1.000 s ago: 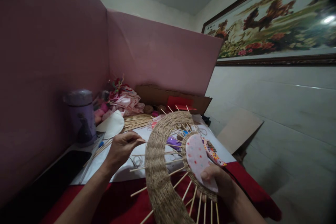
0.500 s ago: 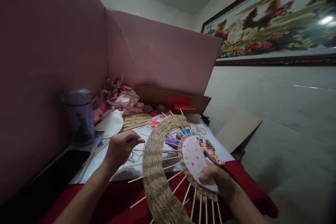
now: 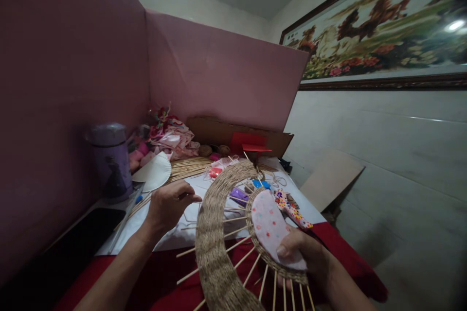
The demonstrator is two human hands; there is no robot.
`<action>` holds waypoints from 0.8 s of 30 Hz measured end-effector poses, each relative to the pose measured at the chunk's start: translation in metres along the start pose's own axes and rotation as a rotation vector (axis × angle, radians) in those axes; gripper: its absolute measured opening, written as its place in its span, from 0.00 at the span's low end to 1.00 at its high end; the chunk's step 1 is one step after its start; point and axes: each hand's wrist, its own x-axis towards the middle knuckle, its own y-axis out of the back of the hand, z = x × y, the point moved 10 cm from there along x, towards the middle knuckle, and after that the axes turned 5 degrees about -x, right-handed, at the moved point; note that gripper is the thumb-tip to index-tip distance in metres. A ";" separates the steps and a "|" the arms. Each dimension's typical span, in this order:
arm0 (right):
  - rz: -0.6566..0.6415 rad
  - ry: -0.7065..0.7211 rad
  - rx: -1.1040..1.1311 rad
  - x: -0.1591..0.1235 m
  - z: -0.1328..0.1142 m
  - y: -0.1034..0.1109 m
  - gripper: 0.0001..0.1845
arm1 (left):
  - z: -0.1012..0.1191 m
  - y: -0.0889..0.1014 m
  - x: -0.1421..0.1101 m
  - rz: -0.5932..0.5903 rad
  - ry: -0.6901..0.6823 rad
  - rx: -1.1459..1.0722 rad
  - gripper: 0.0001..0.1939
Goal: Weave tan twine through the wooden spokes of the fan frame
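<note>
I hold a round woven piece with a wide band of jute twine (image 3: 213, 233) wound around radiating wooden sticks (image 3: 237, 260). Its centre is a pink dotted fabric disc (image 3: 268, 226). My right hand (image 3: 304, 257) grips that centre from below, thumb pressed on the pink fabric. My left hand (image 3: 170, 206) is at the band's outer left edge, fingers pinched together on a thin strand of twine or a stick tip; which one is too small to tell.
A purple lidded flask (image 3: 109, 160) stands at the left by a white paper plate (image 3: 153, 172) and a bundle of sticks (image 3: 189, 167). A black phone (image 3: 83, 235) lies near. Pink cloth (image 3: 171, 138), a cardboard box (image 3: 233, 133) and small clips sit behind. Pink partition walls (image 3: 219, 73) enclose the table.
The woven piece has turned and dropped slightly toward me. My left hand has stayed at the outer edge, its fingers pinching a little further right.
</note>
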 end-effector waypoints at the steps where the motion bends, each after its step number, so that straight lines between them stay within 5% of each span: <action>1: -0.003 -0.001 -0.001 0.000 0.001 0.000 0.26 | 0.001 -0.001 0.000 -0.009 -0.001 -0.010 0.09; 10: -0.008 0.038 0.037 -0.001 0.009 0.011 0.36 | -0.008 -0.009 0.004 -0.097 0.144 -0.418 0.09; 24: -0.041 0.080 0.056 0.002 0.019 0.017 0.39 | -0.024 -0.011 -0.002 0.052 0.363 -0.675 0.04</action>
